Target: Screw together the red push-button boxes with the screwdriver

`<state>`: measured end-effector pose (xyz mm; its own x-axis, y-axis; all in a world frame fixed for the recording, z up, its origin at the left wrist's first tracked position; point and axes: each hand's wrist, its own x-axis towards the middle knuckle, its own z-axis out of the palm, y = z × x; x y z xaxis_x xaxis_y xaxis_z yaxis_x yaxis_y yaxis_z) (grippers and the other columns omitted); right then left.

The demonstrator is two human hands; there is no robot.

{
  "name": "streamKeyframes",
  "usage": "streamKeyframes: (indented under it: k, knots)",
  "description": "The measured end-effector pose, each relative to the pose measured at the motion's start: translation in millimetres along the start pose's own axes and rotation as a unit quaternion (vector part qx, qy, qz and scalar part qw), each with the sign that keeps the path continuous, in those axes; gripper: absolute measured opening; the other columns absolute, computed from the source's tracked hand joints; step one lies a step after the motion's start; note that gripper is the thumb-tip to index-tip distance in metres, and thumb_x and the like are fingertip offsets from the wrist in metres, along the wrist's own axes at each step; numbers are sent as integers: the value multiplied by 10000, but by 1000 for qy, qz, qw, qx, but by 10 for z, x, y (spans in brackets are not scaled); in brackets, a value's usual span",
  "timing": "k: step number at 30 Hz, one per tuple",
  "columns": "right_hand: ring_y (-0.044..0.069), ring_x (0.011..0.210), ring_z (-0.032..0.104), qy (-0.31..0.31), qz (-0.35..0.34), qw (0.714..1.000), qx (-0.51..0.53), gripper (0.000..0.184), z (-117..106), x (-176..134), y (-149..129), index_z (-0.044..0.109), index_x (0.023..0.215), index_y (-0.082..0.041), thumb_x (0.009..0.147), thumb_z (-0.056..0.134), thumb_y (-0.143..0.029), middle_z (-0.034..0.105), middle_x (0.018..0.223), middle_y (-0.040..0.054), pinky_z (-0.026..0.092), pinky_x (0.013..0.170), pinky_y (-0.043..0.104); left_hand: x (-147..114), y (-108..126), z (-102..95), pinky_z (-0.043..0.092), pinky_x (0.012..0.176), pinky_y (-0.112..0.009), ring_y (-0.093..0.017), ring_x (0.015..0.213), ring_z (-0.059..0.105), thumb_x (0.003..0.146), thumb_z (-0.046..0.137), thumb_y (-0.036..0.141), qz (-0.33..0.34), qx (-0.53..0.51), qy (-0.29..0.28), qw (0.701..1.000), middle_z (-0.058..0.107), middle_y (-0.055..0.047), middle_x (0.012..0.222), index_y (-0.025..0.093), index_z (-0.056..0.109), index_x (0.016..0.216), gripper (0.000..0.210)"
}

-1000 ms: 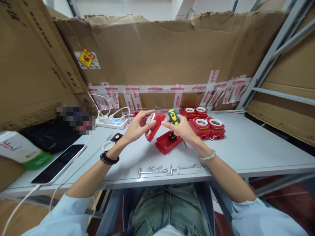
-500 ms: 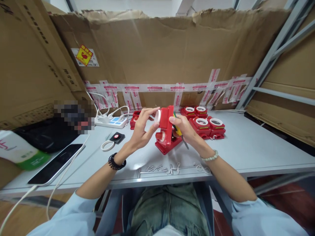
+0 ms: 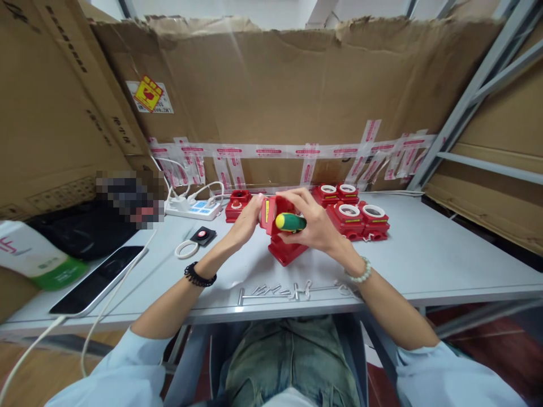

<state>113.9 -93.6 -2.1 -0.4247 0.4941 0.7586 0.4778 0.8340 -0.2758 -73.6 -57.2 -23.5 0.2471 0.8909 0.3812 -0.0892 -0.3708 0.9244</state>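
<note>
My left hand [image 3: 246, 221] grips the left side of a red plastic cover [image 3: 270, 210], held tilted over a red base box [image 3: 288, 252] on the grey table [image 3: 424, 254]. My right hand [image 3: 316, 223] holds a green and yellow screwdriver [image 3: 288, 222] lying sideways across its palm, and its fingers also press on the cover's right side. A row of screws [image 3: 292, 290] lies near the table's front edge.
Several red boxes with white rings [image 3: 352, 212] stand at the back right, one more red box [image 3: 237, 204] behind my left hand. A white power strip [image 3: 193, 210], a white ring [image 3: 186, 249], a black button part [image 3: 202, 236] and a phone [image 3: 95, 280] lie left. Cardboard walls surround the table.
The red cover went from upright in my left hand to lower, between both hands over the base box. The screwdriver turned from pointing down to lying sideways in my right hand.
</note>
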Motion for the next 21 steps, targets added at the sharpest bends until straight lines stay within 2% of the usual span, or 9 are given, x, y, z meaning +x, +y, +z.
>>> streamKeyframes:
  k: [2, 7, 9, 13, 17, 19, 21]
  knots:
    - [248, 1030, 617, -23, -4, 1000, -8, 720, 4, -10, 20, 475, 1328, -261, 654, 718, -193, 528, 1241, 97, 584, 788, 371, 14, -22, -14, 379, 501, -251, -130, 532, 487, 887, 458, 674, -28, -10, -9, 1000, 532, 10, 615, 182, 568, 776, 516]
    - [250, 1022, 622, -13, 13, 1000, 3, 738, -5, -8, 53, 468, 1326, -261, 642, 743, -213, 536, 1230, 91, 587, 774, 364, -40, 73, -3, 233, 418, -217, -80, 421, 326, 874, 454, 684, -52, -16, -42, 998, 404, 45, 492, 186, 447, 639, 551]
    - [253, 1018, 624, -12, 14, 1000, 4, 743, -4, -4, 55, 468, 1322, -257, 636, 753, -225, 549, 1208, 89, 586, 778, 368, -58, 129, -3, 236, 415, -206, -79, 424, 331, 865, 466, 675, -71, -2, -47, 996, 405, 47, 489, 184, 453, 645, 538]
    - [262, 1019, 634, -32, -4, 999, -9, 749, 21, -8, 36, 471, 1322, -238, 629, 757, -224, 560, 1215, 100, 583, 802, 386, -59, 171, -44, 286, 424, -202, -92, 444, 367, 828, 479, 713, -111, 71, -17, 991, 421, 39, 485, 187, 448, 617, 568]
    - [257, 1023, 636, -35, -15, 999, -16, 738, 30, -19, 40, 471, 1327, -255, 644, 745, -204, 549, 1234, 95, 580, 816, 389, -46, 144, -110, 215, 387, -216, -82, 365, 294, 837, 326, 786, -168, 118, -77, 976, 335, 25, 388, 186, 410, 485, 701]
    - [254, 1027, 631, -14, -4, 1000, -12, 732, 21, -21, 61, 472, 1322, -254, 645, 747, -212, 548, 1223, 95, 583, 789, 375, -43, 143, -130, 251, 382, -226, -105, 379, 379, 865, 244, 775, -138, 139, -59, 979, 410, -20, 394, 173, 462, 470, 752]
    - [254, 1031, 626, 4, 4, 1000, -4, 723, 12, -20, 87, 474, 1313, -245, 646, 754, -236, 558, 1203, 95, 582, 782, 375, -42, 152, -138, 377, 438, -230, -157, 545, 563, 891, 292, 732, -46, 129, 7, 991, 615, -82, 598, 147, 599, 650, 702]
